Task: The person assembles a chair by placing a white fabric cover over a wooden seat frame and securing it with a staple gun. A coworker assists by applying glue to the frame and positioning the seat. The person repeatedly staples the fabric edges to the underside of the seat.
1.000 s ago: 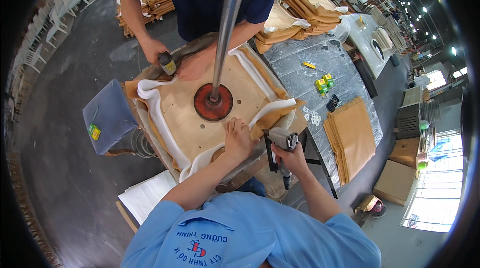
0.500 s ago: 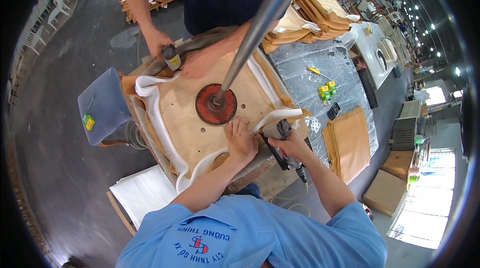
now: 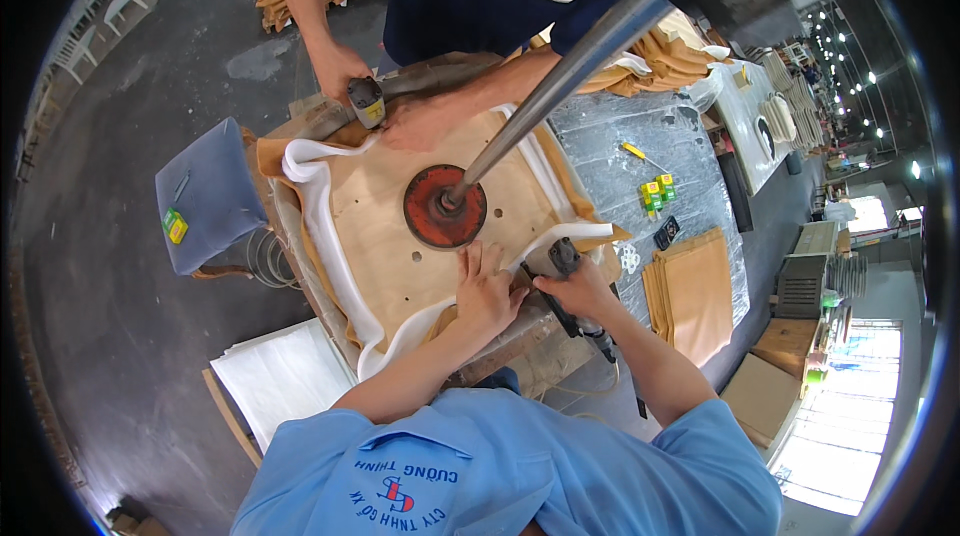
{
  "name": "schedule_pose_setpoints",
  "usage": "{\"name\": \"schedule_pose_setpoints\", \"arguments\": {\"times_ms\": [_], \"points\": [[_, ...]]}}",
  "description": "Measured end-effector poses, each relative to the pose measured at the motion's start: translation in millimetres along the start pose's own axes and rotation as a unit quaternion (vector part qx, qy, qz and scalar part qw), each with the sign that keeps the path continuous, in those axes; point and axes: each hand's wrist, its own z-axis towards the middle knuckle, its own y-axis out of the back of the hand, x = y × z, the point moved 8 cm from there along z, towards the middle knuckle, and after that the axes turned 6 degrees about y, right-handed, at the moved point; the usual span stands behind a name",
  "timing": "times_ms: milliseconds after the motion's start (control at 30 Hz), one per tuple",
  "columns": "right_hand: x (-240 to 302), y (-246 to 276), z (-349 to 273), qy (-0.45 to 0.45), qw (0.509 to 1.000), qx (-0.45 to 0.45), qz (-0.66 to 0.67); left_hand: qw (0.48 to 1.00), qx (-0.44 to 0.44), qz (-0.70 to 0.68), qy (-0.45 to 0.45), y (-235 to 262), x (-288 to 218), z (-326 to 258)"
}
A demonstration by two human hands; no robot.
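A seat-shaped wooden panel (image 3: 375, 246) lies face up, with white padding (image 3: 318, 206) and tan covering (image 3: 325, 286) along its edges. A round red press plate (image 3: 425, 211) on a metal rod (image 3: 560, 76) rests on the panel. My left hand (image 3: 485, 296) lies on its near edge, fingers stretched over the wood, thumb out against the dark rim. In my right hand (image 3: 580, 288) is an air staple gun (image 3: 552, 262), over the near right corner by the padding. A co-worker's hand (image 3: 340, 71) grips another staple gun (image 3: 367, 104); their other hand (image 3: 410, 126) presses the far edge.
On the right, a plastic-covered table (image 3: 625, 136) bears green-yellow boxes (image 3: 655, 194), a yellow-handled tool (image 3: 634, 151), a black phone-like object (image 3: 667, 232) and stacked tan covers (image 3: 700, 286). A blue padded seat (image 3: 210, 196) stands left; white sheets (image 3: 275, 376) lie near left.
The whole view has shifted slightly. My left thumb now spreads out toward the staple gun. Both staple guns stay at about the same places on the panel's edges.
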Motion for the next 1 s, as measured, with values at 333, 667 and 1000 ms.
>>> {"name": "schedule_pose_setpoints", "arguments": {"times_ms": [333, 667, 1000], "points": [[-3.4, -13.3, -21.5, -0.054, 0.989, 0.054, 0.123, 0.998, -0.032, -0.032, 0.044, -7.6, 10.6, -0.5], [4.8, -12.3, -2.3, 0.106, 0.993, -0.049, 0.002, 1.0, 0.008, 0.004, -0.003, 13.4, 2.7, -14.2], [5.9, -24.1, -33.9, -0.065, 0.986, 0.056, 0.145, 0.999, -0.039, -0.029, 0.011, 5.2, 18.4, -14.0]]}}
